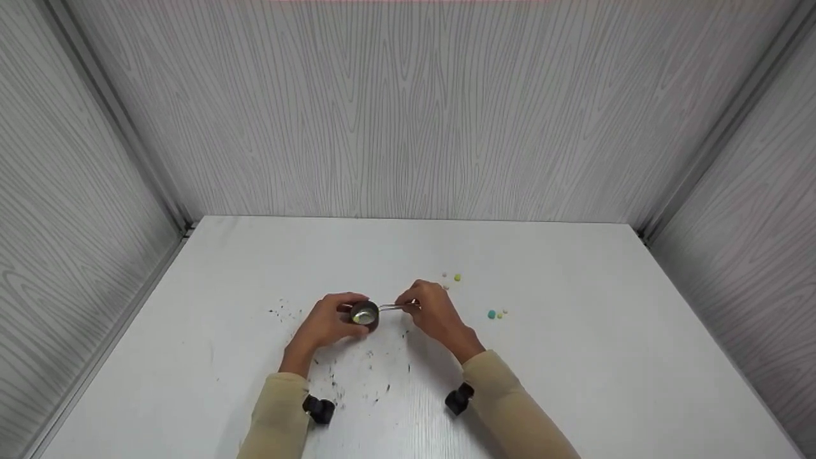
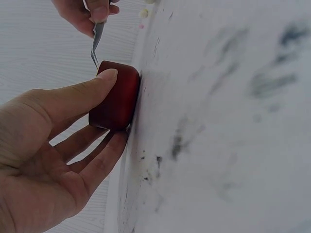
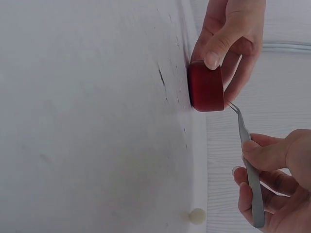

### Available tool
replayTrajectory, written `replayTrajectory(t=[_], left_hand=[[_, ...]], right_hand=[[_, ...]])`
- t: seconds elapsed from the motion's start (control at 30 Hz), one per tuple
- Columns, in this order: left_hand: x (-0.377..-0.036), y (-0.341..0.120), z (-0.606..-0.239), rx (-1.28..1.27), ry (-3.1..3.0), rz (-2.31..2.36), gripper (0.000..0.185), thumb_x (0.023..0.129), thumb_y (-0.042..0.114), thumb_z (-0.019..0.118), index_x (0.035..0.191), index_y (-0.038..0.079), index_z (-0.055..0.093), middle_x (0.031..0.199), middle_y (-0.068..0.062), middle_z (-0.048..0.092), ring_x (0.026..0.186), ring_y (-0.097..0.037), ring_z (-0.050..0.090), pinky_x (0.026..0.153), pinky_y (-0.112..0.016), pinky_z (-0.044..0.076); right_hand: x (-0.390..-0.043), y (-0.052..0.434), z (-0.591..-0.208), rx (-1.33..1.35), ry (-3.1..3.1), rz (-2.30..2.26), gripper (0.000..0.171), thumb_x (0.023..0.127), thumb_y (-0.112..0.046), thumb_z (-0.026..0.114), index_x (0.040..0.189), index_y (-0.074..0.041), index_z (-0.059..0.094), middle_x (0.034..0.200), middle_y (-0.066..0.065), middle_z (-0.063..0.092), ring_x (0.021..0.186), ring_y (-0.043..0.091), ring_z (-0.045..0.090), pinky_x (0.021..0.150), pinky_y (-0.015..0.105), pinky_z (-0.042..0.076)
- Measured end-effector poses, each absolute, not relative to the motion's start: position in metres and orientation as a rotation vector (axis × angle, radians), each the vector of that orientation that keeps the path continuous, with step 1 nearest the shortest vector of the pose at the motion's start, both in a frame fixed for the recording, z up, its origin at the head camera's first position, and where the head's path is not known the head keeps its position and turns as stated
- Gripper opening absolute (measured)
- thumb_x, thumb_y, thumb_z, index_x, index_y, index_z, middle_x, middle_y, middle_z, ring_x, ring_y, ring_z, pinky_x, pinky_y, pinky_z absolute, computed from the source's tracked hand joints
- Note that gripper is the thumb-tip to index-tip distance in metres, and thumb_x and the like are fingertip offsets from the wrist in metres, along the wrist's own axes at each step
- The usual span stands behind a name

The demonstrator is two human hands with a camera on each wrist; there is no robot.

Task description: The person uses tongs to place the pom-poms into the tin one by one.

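The little red cup (image 3: 207,88) stands upright on the white table (image 1: 574,319), near the middle, with its shiny inside facing up. The left hand (image 1: 326,324) is curled round it, thumb on one side and fingers on the other. The right hand (image 1: 436,313) pinches the tweezers (image 3: 253,182) between thumb and fingers, and their thin, bent tips are right at the cup's rim. I can't tell if the tips hold anything. The cup looks light and hard, so it won't squash, but its smooth side may be a bit slippery and it could tip if bumped. Low on its sides is a good place to hold it, away from the top. The tweezers look light and springy, so a soft pinch halfway along should do; the pointy ends may bend. Small balls (image 1: 491,314) lie on the table beyond the right hand, and they would likely roll easily.
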State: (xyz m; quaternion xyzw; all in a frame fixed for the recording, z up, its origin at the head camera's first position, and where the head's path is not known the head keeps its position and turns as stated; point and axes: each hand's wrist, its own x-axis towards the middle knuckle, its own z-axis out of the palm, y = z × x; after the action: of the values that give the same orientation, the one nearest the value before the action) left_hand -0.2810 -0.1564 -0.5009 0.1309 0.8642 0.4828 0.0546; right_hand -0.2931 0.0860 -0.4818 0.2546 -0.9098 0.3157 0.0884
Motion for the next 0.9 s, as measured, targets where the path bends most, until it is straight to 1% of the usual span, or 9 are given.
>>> replayTrajectory(t=[0.13,0.33,0.47,0.7,0.9], left_hand=[[-0.279,-0.155,-0.501,0.394,2.631,1.466,0.057,0.08,0.002,0.087,0.133,0.003,0.067,0.132,-0.022,0.068,0.12,-0.043,0.066,0.104,-0.058,0.051],[-0.278,-0.153,-0.5,0.343,2.639,1.456,0.056,0.08,0.001,0.086,0.132,0.007,0.068,0.131,-0.019,0.069,0.12,-0.039,0.066,0.104,-0.056,0.052],[-0.277,-0.153,-0.499,0.324,2.629,1.461,0.056,0.08,0.0,0.086,0.133,0.008,0.068,0.132,-0.019,0.068,0.121,-0.039,0.066,0.104,-0.055,0.052],[-0.277,-0.154,-0.499,0.345,2.613,1.476,0.057,0.079,0.0,0.086,0.133,0.006,0.068,0.132,-0.02,0.068,0.121,-0.04,0.066,0.104,-0.055,0.052],[-0.277,-0.154,-0.499,0.35,2.622,1.467,0.057,0.08,0.001,0.086,0.134,0.005,0.067,0.133,-0.021,0.068,0.121,-0.041,0.066,0.104,-0.055,0.052]], right_hand=[[-0.292,0.091,-0.479,0.76,-2.688,0.945,0.016,0.09,0.005,0.073,0.097,-0.005,0.083,0.09,0.011,0.073,0.087,0.021,0.069,0.077,0.034,0.06],[-0.291,0.103,-0.471,0.733,-2.685,0.968,0.016,0.09,0.005,0.073,0.098,-0.004,0.083,0.091,0.012,0.072,0.088,0.024,0.069,0.078,0.039,0.061],[-0.292,0.113,-0.464,0.715,-2.682,1.008,0.016,0.09,0.006,0.073,0.099,-0.004,0.083,0.091,0.012,0.072,0.088,0.024,0.069,0.078,0.041,0.06],[-0.294,0.13,-0.46,0.704,-2.649,1.004,0.015,0.089,0.006,0.074,0.097,-0.004,0.083,0.09,0.012,0.074,0.083,0.02,0.066,0.074,0.036,0.057],[-0.293,0.144,-0.461,0.681,-2.648,0.998,0.015,0.088,0.006,0.075,0.097,-0.003,0.083,0.091,0.012,0.075,0.084,0.021,0.067,0.074,0.036,0.056]])
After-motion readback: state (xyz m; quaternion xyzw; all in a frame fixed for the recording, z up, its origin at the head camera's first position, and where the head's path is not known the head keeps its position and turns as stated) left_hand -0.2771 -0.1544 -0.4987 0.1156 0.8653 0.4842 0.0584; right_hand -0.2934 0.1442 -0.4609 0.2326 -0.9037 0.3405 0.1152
